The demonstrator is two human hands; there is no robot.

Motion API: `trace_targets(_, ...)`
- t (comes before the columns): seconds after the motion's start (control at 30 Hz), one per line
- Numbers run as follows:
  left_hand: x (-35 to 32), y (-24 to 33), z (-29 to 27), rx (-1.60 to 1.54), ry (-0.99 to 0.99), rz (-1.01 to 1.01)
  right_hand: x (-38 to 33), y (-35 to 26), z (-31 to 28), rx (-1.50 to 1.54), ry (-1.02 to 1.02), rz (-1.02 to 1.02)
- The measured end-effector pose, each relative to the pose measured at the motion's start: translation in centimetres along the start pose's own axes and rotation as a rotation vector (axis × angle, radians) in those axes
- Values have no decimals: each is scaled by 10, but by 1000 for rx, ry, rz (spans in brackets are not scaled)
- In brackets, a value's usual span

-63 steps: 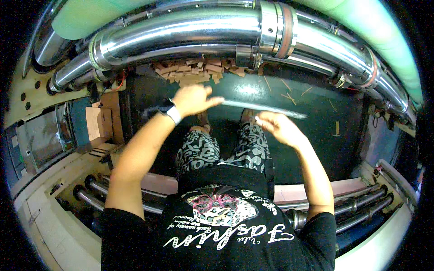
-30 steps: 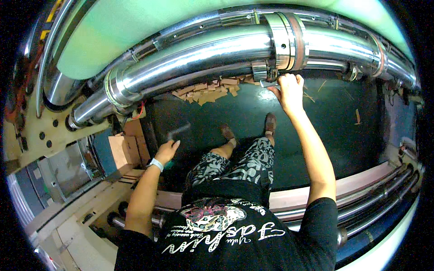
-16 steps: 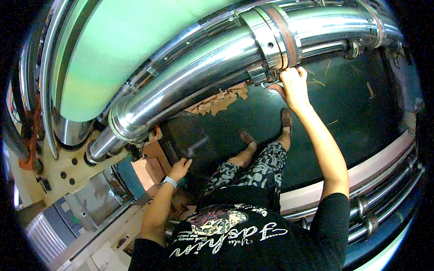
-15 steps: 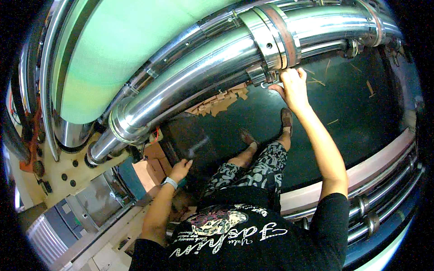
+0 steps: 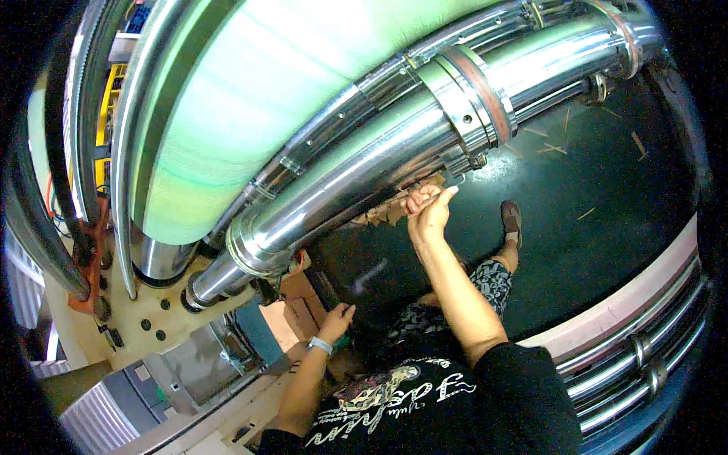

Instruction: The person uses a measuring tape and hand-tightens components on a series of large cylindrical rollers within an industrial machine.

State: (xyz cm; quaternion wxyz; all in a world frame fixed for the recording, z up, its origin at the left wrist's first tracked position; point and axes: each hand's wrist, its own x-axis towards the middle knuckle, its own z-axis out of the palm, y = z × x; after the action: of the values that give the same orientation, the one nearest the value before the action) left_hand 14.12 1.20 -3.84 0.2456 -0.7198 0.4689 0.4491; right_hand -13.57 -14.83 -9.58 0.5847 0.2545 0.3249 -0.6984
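Note:
My right hand (image 5: 430, 208) is closed beneath the steel roller, its fingers curled and the thumb stretched along a thin bent metal key (image 5: 459, 180). The key's far end meets a small metal clamp block (image 5: 457, 162) under the collar; how it fits there is too small to tell. A ring-shaped collar (image 5: 462, 106) with a reddish-brown band wraps around the polished steel roller (image 5: 356, 171). My left hand (image 5: 336, 324) hangs low on the left, with a light watch on the wrist. Its fingers are loosely curled, and whatever they hold, if anything, is hidden.
A large pale-green cylinder (image 5: 258, 114) rises behind the roller. Cardboard scraps (image 5: 387, 212) lie below it, and thin strips are scattered over the dark floor (image 5: 591, 174). More steel shafts (image 5: 614, 375) run behind a pale rail at lower right. Cardboard boxes (image 5: 292, 315) stand left.
My right hand has swung left and toward me beneath the clamp block, still at the key. The view has shifted, so the machine sits farther right and lower. My left hand still hangs low.

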Motion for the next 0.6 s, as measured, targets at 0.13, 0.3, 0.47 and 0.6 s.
trace_targets(0.13,25,-72,27,-2,24,15,-12,-13,12,33,43,125)
trace_targets(0.3,8,-67,24,-55,30,-48,-14,-12,19,20,80,131)
trace_targets(0.47,12,-41,4,-80,54,47,-18,-24,37,-109,152,222)
trace_targets(0.6,9,-23,1,-152,152,142,-20,-21,30,-109,174,237)
